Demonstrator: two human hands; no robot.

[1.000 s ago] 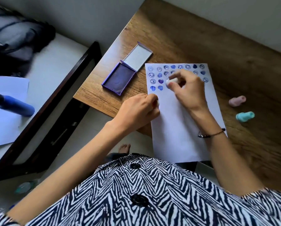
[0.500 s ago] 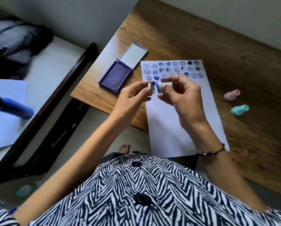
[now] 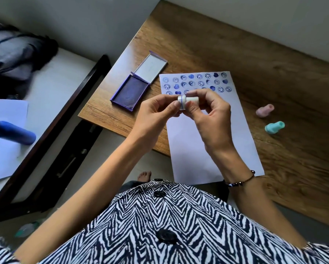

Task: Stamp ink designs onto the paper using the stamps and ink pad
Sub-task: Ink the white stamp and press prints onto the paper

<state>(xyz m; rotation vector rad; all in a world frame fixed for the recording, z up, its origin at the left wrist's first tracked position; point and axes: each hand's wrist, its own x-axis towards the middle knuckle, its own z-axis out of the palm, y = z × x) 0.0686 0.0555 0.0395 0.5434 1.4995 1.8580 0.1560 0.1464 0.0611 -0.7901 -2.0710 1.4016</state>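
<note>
A white sheet of paper [image 3: 207,145] lies on the wooden table [image 3: 264,60], with rows of blue smiley and heart prints across its top. Both hands hover above it holding a small white stamp [image 3: 192,101] sideways. My right hand [image 3: 211,119] grips the stamp's body. My left hand [image 3: 156,113] pinches a white cap [image 3: 180,103] against the stamp's blue-rimmed end. The open purple ink pad [image 3: 129,93] rests left of the paper, lid folded back. Right of the paper lie a pink stamp [image 3: 264,110] and a teal stamp [image 3: 274,127].
The table's near-left edge drops off to a floor with a bare foot [image 3: 145,176] showing. To the left stands a dark-framed surface with a paper sheet [image 3: 3,141], a blue cylinder [image 3: 15,132] and a dark bag [image 3: 16,54].
My right hand lifted the white stamp off the paper. My left hand rose to meet it, and the cap now sits against the stamp's end.
</note>
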